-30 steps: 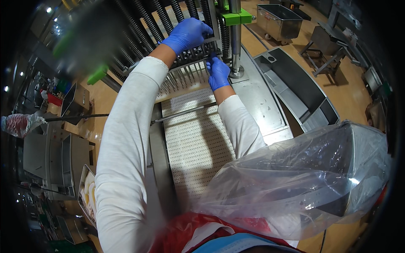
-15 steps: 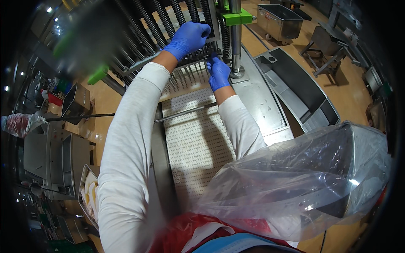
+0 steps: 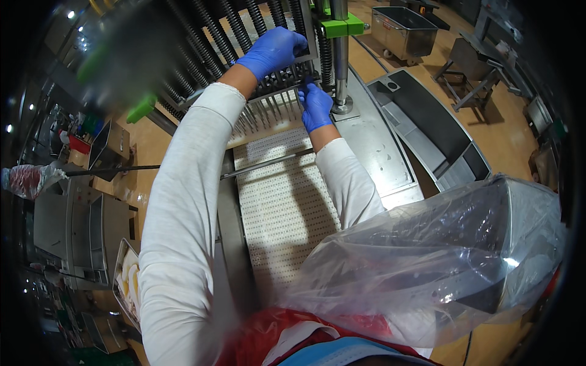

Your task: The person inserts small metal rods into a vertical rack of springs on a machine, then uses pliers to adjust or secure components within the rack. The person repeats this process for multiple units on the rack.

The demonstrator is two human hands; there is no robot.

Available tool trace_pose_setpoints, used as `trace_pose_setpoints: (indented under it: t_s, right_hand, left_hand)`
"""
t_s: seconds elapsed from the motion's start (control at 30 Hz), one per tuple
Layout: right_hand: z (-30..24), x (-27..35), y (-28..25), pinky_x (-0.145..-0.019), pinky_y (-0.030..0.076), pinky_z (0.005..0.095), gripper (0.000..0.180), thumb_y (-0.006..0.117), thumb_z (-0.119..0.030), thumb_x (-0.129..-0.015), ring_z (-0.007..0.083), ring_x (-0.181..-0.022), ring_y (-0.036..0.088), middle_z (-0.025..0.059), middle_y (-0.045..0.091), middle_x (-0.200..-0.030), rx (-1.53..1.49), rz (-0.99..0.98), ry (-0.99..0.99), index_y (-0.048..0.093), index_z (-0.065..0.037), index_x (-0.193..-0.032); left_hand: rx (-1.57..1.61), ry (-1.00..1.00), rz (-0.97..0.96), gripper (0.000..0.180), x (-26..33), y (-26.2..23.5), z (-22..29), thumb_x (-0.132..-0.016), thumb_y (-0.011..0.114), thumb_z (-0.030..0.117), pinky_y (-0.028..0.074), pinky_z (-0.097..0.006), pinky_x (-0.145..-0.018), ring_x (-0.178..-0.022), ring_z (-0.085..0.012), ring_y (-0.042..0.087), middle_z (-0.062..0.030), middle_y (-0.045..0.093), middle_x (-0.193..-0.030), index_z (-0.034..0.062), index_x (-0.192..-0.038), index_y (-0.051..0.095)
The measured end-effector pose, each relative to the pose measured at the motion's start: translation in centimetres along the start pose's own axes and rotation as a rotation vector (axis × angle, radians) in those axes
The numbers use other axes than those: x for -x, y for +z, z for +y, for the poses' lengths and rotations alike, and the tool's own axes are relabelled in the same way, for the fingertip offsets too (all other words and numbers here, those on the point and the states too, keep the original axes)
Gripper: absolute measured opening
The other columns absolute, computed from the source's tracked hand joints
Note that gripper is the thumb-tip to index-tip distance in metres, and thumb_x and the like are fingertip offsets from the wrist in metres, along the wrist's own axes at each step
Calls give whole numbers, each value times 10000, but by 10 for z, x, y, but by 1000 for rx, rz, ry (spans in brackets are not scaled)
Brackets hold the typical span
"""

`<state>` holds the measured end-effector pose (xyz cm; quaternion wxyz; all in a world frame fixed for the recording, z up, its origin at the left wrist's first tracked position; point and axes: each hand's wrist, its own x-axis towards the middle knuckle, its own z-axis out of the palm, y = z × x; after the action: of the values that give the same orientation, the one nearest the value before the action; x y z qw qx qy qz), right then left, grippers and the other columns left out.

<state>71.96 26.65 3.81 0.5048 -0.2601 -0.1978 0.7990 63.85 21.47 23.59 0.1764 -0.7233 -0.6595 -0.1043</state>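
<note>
Both my hands wear blue gloves and are up at the needle head of a machine. My left hand [image 3: 273,52] is bent closed among the dark coil springs [image 3: 235,30], by the right end of the metal frame; what its fingertips hold is hidden. Below it, my right hand [image 3: 317,108] has its fingers curled up against the right end of the dark needle holder [image 3: 287,79]; what lies in them cannot be made out. A row of thin metal needles [image 3: 268,110] hangs to the left of that hand, above a white perforated conveyor belt [image 3: 281,207].
A metal rod [image 3: 268,163] crosses over the belt. Right of it are a steel deck [image 3: 372,146], an upright post [image 3: 342,67] with a green clamp, and a long grey bin [image 3: 427,128]. Clear plastic sheeting [image 3: 421,256] covers something at lower right. A tray [image 3: 127,280] stands at left.
My left hand has shifted slightly upward, and its forearm a little to the left. My right hand stays in the same place.
</note>
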Motion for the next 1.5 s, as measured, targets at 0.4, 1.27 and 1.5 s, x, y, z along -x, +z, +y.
trace_pose_setpoints:
  t_s: [0.4,1.27,1.5]
  right_hand:
    - [0,-4,-4,-449,465,254,185,693,-34,-908,155,-543,624,117,653,-710,-4,-15,1,596,27,-763]
    - [1,-4,-3,-445,483,258,160,687,-19,-900,167,-540,636,126,660,-715,15,4,-15,598,28,-775]
    - [4,-7,-5,-450,481,248,187,708,-45,-907,156,-545,636,119,664,-723,3,-10,-15,596,22,-774]
  left_hand:
    - [68,-23,-27,315,1,-8,5,-899,662,85,592,-416,-877,-964,-299,742,-93,770,-1012,156,-1195,742]
    - [27,64,43,204,0,-10,0,-880,694,99,597,-409,-862,-910,-291,744,-93,774,-983,154,-1042,805]
    - [12,30,-1,228,-1,-9,0,-877,688,96,598,-411,-864,-917,-286,744,-96,773,-996,164,-1062,804]
